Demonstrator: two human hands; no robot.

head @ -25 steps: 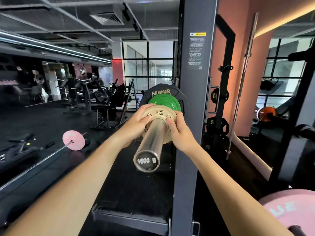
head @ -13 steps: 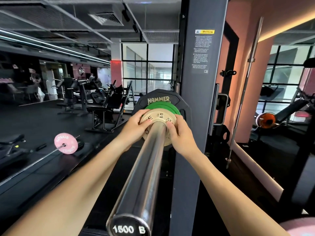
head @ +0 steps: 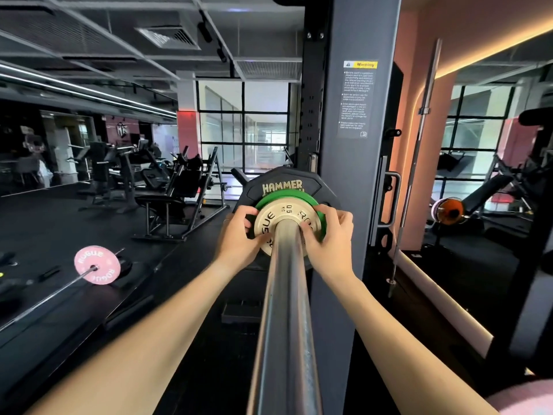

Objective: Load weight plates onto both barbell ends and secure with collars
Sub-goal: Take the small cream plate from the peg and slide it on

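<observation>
Far off to your left, on the dark gym floor point(head: 89, 211), a pink plate point(head: 97, 265) sits on the end of another bar, well apart from your work and no part of this step. Coming across, your left hand point(head: 239, 235) is closed on the left edge of the small cream plate point(head: 282, 218), fingers curled over its rim and thumb on its face. That plate sits on the barbell sleeve point(head: 284, 310), which runs from the bottom of your view straight away from you. Just behind it is a green plate point(head: 281, 196), and behind that a large black plate point(head: 284, 182); the three look stacked close together, though you cannot tell from here whether the cream one is seated flush. Your right hand point(head: 327, 238) grips the plate's right edge in the same way, just beside the grey rack upright point(head: 356, 175). By the look of it you are in the plate-loading step on this end, finishing the push of the smallest plate home. No collar is visible, so the next move likely calls for pressing evenly with both hands until the stack closes up, then fetching a collar, sliding it along the sleeve and locking it against the cream plate before you see to the other end.
</observation>
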